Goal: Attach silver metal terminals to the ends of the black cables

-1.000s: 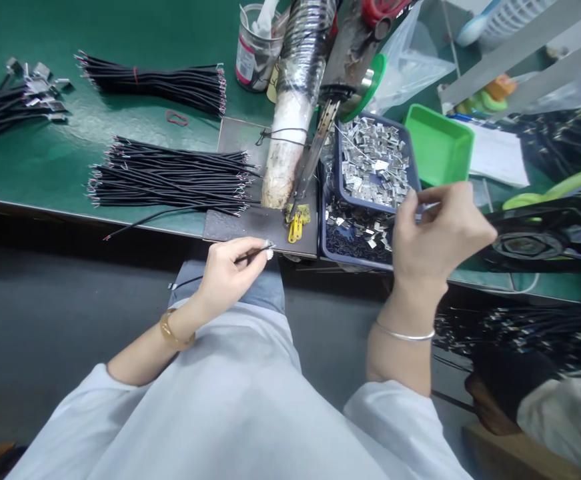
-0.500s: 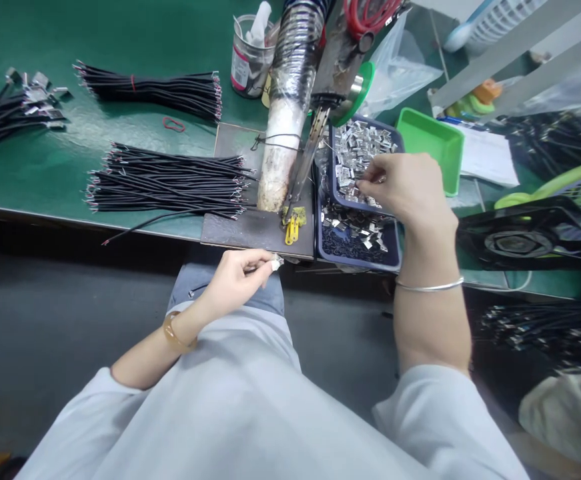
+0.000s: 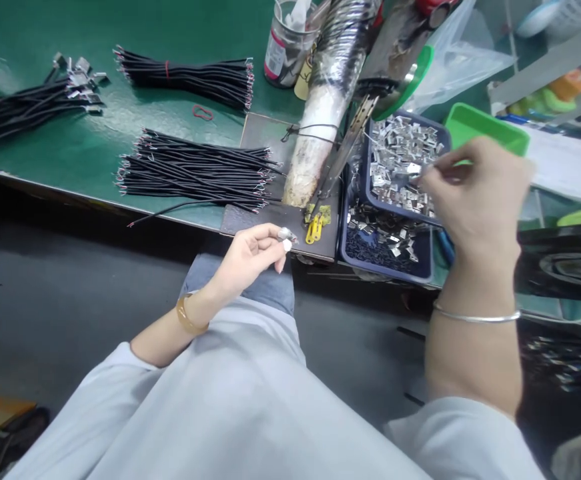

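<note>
My left hand (image 3: 251, 259) hovers over my lap by the bench edge, fingers pinched on a small silver metal clip (image 3: 285, 234). Whether a cable still hangs from it I cannot tell. My right hand (image 3: 475, 193) is raised over the dark blue tray (image 3: 387, 257) of silver metal clips (image 3: 395, 163), thumb and fingers pinched on one small clip (image 3: 414, 171). A loose row of black cables (image 3: 197, 175) with stripped ends lies on the green bench to the left of a dark metal plate (image 3: 275, 220).
A wrapped tool (image 3: 323, 113) leans over the plate, with a yellow clamp (image 3: 313, 227) at its foot. Behind stand a jar (image 3: 286, 50), a tied cable bundle (image 3: 190, 73), finished cables (image 3: 25, 110) far left, a green tray (image 3: 485, 130) and a fan (image 3: 567, 263).
My right hand dipped into the clip tray, then lifted out pinching one clip. My left hand rose slightly toward the plate edge. The view shifted, so everything sits further right.
</note>
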### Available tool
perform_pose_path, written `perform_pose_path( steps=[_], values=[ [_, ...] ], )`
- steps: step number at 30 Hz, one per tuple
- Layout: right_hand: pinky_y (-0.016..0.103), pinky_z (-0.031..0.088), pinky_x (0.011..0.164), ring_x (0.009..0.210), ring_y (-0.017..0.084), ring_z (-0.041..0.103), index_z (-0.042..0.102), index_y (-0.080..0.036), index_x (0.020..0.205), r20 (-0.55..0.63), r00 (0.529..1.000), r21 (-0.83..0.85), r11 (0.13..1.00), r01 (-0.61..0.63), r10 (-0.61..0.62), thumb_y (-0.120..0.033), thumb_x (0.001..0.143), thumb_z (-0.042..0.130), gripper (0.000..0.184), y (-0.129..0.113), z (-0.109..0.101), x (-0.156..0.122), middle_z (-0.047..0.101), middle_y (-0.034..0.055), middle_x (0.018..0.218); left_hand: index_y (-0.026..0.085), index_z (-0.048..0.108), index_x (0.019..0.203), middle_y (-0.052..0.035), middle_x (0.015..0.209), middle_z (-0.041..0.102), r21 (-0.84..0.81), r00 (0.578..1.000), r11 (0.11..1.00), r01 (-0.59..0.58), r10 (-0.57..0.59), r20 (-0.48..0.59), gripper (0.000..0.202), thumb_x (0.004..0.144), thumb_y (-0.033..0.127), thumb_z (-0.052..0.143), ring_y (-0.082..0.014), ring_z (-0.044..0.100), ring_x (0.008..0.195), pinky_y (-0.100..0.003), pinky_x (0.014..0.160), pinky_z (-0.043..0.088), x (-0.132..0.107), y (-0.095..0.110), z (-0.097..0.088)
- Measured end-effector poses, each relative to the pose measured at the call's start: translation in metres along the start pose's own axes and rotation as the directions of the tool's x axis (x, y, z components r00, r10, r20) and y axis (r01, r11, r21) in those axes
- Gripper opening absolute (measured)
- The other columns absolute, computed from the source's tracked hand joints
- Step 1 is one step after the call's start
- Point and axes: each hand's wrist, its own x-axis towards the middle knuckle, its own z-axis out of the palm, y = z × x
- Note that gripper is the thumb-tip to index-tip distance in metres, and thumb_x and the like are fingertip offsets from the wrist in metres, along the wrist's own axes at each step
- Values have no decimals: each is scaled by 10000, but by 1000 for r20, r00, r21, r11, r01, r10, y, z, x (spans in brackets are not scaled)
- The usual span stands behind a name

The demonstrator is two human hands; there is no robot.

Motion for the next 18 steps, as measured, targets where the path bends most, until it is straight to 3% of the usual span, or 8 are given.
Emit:
perform_pose_path(
  steps=[2,4,5,7,8,9,12,18],
  values=[
    [327,461,629,638,152,601,451,-228,618,-225,970,114,991,-72,96,-44,648,615,248,-13,-8,-18,652,46,706,175,593,801,56,489,586,24,1000,1000,-12,12,4,254,749,322,793,-62,493,439,-209,493,394,0,0,1],
    [323,456,556,617,167,628,493,-227,646,-372,924,289,957,28,86,-85,670,630,199,-32,-14,-42,676,46,754,177,574,793,55,505,593,53,1000,998,-28,28,-4,243,759,301,779,-62,514,451,-201,507,413,1,0,2],
    [322,462,520,585,169,629,508,-228,650,-384,919,418,904,87,90,-113,689,660,194,-43,-16,-56,684,41,749,176,571,792,54,519,598,68,999,997,-39,40,-13,236,757,286,777,-63,528,462,-197,516,426,2,0,3],
    [369,559,582,627,182,663,568,-234,707,-330,939,628,765,144,94,-167,773,724,181,-64,-14,-83,700,23,771,168,585,791,50,549,603,97,996,993,-73,77,-41,221,742,260,780,-66,556,492,-190,536,453,3,-1,7],
    [396,603,661,698,192,693,615,-235,757,-250,964,688,717,107,96,-170,819,721,139,-73,-11,-95,723,26,832,164,597,790,48,562,602,110,993,989,-95,102,-59,212,736,253,782,-67,565,507,-188,545,465,4,-1,8],
    [386,614,691,741,190,705,650,-237,781,-253,962,713,691,117,99,-158,826,736,125,-81,-6,-106,725,15,839,160,607,787,47,572,600,122,989,985,-119,129,-77,202,735,249,781,-67,568,518,-186,552,475,4,-1,10],
    [324,612,719,828,168,722,727,-254,840,-249,968,719,673,177,12,-115,849,722,140,-95,15,-125,748,-4,865,160,616,768,46,583,586,160,973,969,-187,205,-104,173,756,247,765,-61,548,525,-176,553,484,6,-2,15],
    [274,611,656,830,160,734,734,-240,826,-79,997,813,578,68,-7,-135,850,706,112,-99,41,-128,764,11,887,153,622,724,12,677,627,263,963,941,-212,247,-108,204,754,280,779,-74,574,608,-170,598,511,4,-5,21]
  ],
)
